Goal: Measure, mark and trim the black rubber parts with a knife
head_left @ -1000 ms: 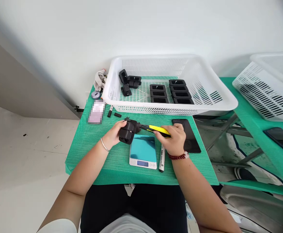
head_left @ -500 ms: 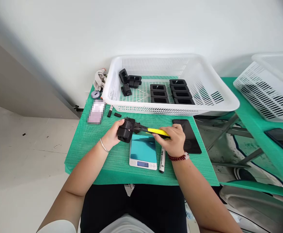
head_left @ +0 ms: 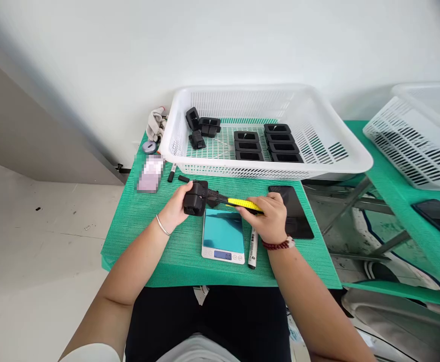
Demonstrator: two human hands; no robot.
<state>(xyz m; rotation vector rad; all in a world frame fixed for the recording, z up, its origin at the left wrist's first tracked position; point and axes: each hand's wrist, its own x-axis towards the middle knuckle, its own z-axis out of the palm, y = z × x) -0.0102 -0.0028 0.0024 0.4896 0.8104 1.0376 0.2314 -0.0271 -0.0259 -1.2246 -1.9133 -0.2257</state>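
My left hand (head_left: 175, 207) is closed round a black molded plastic part (head_left: 195, 198), holding it above the table left of the scale. In my right hand (head_left: 268, 215) are pliers (head_left: 242, 203) with yellow-and-black handles. Their dark jaws reach left to the part's right side; whether they grip it I cannot tell. Below them lies a digital kitchen scale (head_left: 223, 234) with a shiny plate and a lit display. A white marker (head_left: 253, 247) lies beside the scale, under my right hand. Some small dark thing behind the pliers is too hidden to name.
A white plastic basket (head_left: 242, 171) at the back holds several black parts (head_left: 281, 137). A black phone or tablet (head_left: 299, 216) lies at right. Left are a glove (head_left: 155, 124), a round grey item (head_left: 149, 147) and a black cap (head_left: 184, 178). Another basket (head_left: 401, 141) stands far right.
The black part has tilted slightly in my left hand, and the pliers have shifted a little to the left with it. My right hand keeps its hold; the rest looks the same.
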